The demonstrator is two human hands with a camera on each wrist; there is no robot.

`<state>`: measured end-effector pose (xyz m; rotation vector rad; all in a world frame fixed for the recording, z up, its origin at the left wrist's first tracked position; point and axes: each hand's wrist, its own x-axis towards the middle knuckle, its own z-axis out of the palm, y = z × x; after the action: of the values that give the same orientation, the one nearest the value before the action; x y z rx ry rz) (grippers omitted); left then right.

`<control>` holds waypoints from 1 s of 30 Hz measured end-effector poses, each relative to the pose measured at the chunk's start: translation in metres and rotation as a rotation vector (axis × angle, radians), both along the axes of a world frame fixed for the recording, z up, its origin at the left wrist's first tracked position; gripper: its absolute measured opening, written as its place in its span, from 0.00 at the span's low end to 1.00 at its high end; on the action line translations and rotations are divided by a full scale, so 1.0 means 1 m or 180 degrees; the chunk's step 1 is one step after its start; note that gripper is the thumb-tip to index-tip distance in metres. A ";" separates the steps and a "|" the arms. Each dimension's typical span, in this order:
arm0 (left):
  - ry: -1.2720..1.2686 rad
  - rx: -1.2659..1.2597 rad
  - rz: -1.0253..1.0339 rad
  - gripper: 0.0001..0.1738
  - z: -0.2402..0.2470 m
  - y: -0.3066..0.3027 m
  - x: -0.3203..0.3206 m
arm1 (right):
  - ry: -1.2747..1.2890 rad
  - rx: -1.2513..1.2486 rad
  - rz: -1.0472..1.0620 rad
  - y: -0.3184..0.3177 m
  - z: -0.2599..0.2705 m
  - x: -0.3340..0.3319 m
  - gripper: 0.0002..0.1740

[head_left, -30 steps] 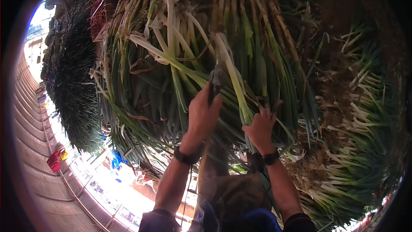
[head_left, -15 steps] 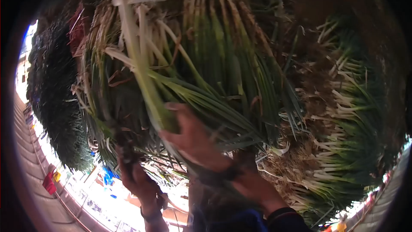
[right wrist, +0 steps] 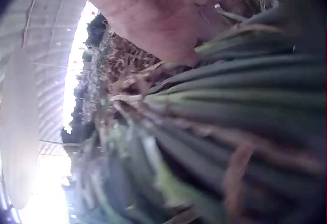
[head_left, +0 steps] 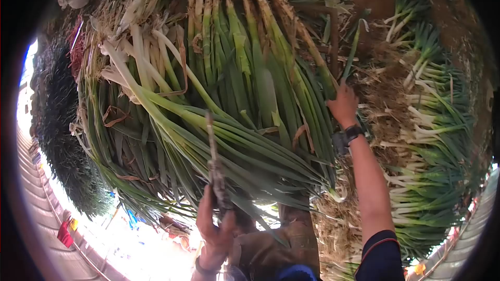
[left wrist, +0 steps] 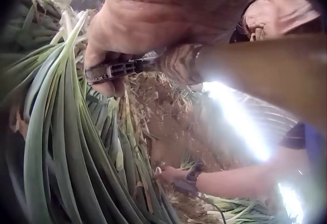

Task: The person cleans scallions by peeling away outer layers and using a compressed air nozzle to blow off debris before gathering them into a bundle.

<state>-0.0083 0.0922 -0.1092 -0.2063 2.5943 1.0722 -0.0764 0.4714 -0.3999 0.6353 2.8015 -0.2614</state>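
Observation:
Near the bottom centre of the head view my left hand point(head_left: 214, 237) grips a dark tool point(head_left: 214, 164) with a thin rod-like tip pointing up. The left wrist view shows its black ribbed body under the fingers and a thick brown tube point(left wrist: 250, 65) behind it. A heap of leeks point(head_left: 260, 93) with long green leaves lies in front of me. At the heap's right edge, my right hand point(head_left: 345, 105) bends its fingers round the stalk of an outer leek point(head_left: 322, 62) with a brownish skin. Paler leeks point(head_left: 138, 86) lie across the heap's left side.
More leeks point(head_left: 427, 125) lie in a row on the right, beyond brown soil with roots point(head_left: 383, 104). A dark green pile point(head_left: 57, 125) stands at the far left. A black device point(head_left: 341, 143) sits at my right wrist. Another person point(left wrist: 273, 17) shows in the left wrist view.
My right hand has let go of the pale leek, which lies on the heap's left, and has moved to the right edge. The left hand with the tool swung down left, then back right.

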 end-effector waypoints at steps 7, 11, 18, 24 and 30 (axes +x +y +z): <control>-0.0587 0.0067 -0.0150 0.38 -0.007 0.025 0.002 | -0.0900 -0.1241 -0.0356 0.027 -0.020 -0.001 0.34; -0.0130 0.0174 -0.0454 0.38 0.005 0.026 -0.006 | -0.0408 -0.1382 -0.0498 0.021 0.061 0.017 0.26; -0.0245 0.0218 -0.0457 0.37 0.039 0.012 -0.013 | -0.1167 -0.2980 -0.1172 -0.031 0.232 0.046 0.33; -0.0467 0.0407 -0.0790 0.41 0.079 0.009 0.016 | -0.1369 -0.3647 -0.0652 -0.125 0.246 0.099 0.48; -0.1179 0.0495 -0.0527 0.41 0.091 0.002 0.063 | -0.1234 -0.4650 -0.1140 -0.159 0.248 0.123 0.50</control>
<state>0.0542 0.0940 -0.0178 -0.1351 2.1503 1.0569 0.0465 0.3121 -0.1522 0.6172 1.4495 -1.7327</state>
